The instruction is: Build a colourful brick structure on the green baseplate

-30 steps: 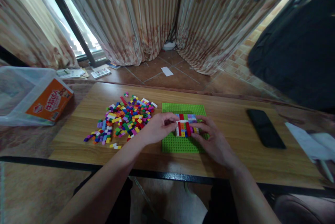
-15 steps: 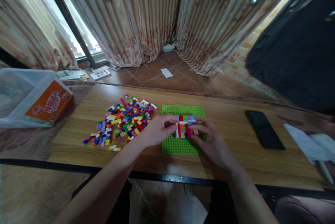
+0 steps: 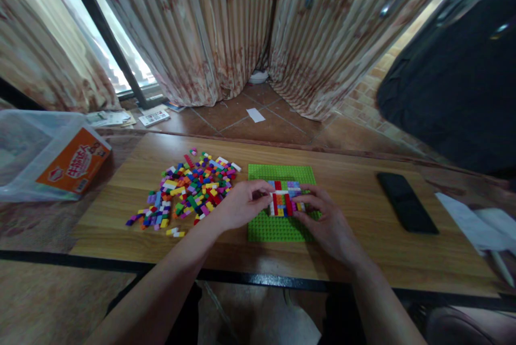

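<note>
A green studded baseplate (image 3: 278, 224) lies on the wooden table (image 3: 350, 248). On it stands a small block of many-coloured bricks (image 3: 284, 201) with a long white brick across its top. My left hand (image 3: 242, 205) is curled at the block's left side, thumb and fingers pinching the white brick's left end. My right hand (image 3: 324, 216) rests on the plate at the block's right side, fingertips pressed against the bricks. A pile of loose coloured bricks (image 3: 189, 186) is spread out left of the plate.
A black phone (image 3: 406, 202) lies on the table's right part, with white paper (image 3: 471, 224) beyond it. A clear plastic box with an orange label (image 3: 60, 159) stands off the left end. Curtains (image 3: 226, 28) and a tiled floor are behind; a dark bag (image 3: 451, 81) hangs at right.
Both hands stay on the brick block with only small finger shifts. The camera has tipped a little, so everything sits slightly lower in view.
</note>
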Tool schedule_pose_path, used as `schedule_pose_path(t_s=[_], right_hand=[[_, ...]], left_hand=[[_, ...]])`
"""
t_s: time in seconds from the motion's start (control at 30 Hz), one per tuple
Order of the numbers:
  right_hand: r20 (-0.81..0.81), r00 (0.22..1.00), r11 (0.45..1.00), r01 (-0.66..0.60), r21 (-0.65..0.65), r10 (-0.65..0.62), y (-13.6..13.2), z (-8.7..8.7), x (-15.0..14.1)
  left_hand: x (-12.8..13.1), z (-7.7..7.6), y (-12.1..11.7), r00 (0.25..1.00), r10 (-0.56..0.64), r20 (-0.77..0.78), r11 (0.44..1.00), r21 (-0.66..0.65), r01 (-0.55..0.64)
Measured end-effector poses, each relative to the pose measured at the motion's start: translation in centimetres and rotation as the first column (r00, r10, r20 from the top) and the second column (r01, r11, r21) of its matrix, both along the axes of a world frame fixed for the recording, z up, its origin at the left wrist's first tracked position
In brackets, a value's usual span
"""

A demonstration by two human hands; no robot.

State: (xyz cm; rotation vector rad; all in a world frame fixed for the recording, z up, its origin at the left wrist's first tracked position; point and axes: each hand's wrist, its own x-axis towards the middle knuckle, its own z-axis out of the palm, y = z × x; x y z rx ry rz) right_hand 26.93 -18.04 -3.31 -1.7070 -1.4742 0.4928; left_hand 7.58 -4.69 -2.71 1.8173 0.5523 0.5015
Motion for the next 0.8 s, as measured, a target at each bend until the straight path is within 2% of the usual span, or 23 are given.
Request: schedule_pose_path(t_s=[0.37,0.43,0.5,0.57,0.67,0.8], right_hand=[[0.066,0.998,0.999,-0.015,-0.047,0.018,-0.1,0.0,0.2],[0.085,0.996,0.999,-0.024,-0.038,0.027,-0.2,-0.1,0.3],[0.119,0.992,0.999,-0.032,-0.024,0.035,-0.3,-0.1,0.3],[0.153,0.987,0.999,-0.041,-0.014,0.043,-0.4,-0.1,0.4],[0.184,0.982,0.999,-0.046,-0.009,0.046,-0.4,0.0,0.2],[0.189,0.982,1.0,-0.026,-0.007,0.027,-0.3,0.0,-0.1]], left_hand=[[0.1,0.2,0.0,1.0,-0.009,-0.01,1.0,0.02,0.009],[0.1,0.4,-0.2,1.0,-0.004,-0.013,0.998,0.068,0.005],[0.1,0.6,-0.5,1.0,0.007,-0.006,0.984,0.177,-0.006],[0.3,0.6,-1.0,1.0,0.004,-0.002,0.941,0.34,-0.003],[0.7,0.4,-1.9,0.998,-0.026,-0.049,0.83,0.555,0.049],[1.2,0.1,-2.9,0.994,0.002,-0.109,0.729,0.68,0.073]])
